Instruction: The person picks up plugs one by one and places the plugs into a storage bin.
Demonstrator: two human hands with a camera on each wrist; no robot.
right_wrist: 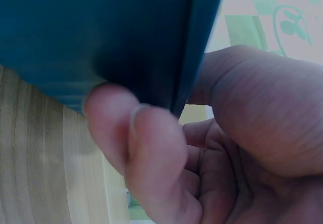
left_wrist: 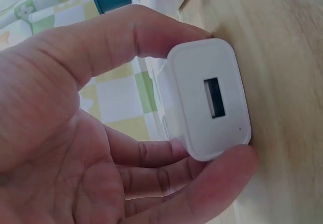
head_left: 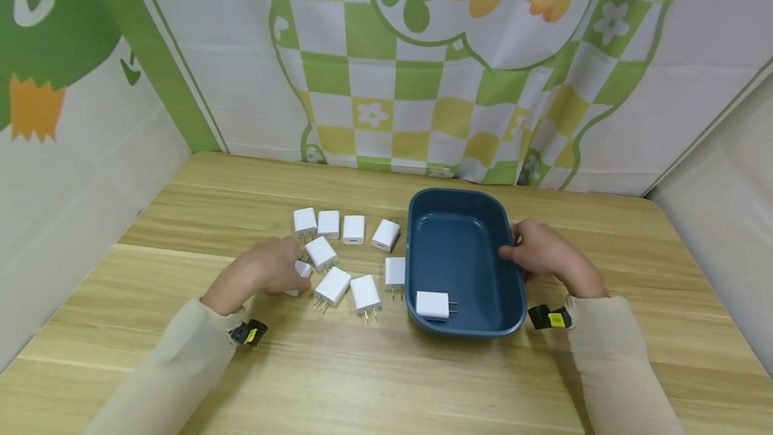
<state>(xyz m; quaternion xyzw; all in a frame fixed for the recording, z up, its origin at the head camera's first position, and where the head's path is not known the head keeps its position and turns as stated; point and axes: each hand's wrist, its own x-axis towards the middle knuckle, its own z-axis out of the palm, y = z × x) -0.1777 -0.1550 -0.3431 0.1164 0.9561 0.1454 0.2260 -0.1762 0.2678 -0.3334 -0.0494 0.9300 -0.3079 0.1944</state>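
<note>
A: What was the state of the left hand's [head_left: 272, 266] grip?

B: Thumb and fingers grasped a white, block-shaped plastic charger [left_wrist: 217, 100], USB port exposed, well left of the basin.

A: And the right hand's [head_left: 537, 250]?

B: It clasped the right wall of that dark blue, rectangular plastic basin [head_left: 459, 247], thumb over the rim.

A: Remaining units?

B: A second white charger [head_left: 432, 305] lay inside, at the near end; eight loose white chargers [head_left: 353, 229] lay left of the basin on the wood-grain tabletop [head_left: 362, 381].
</note>
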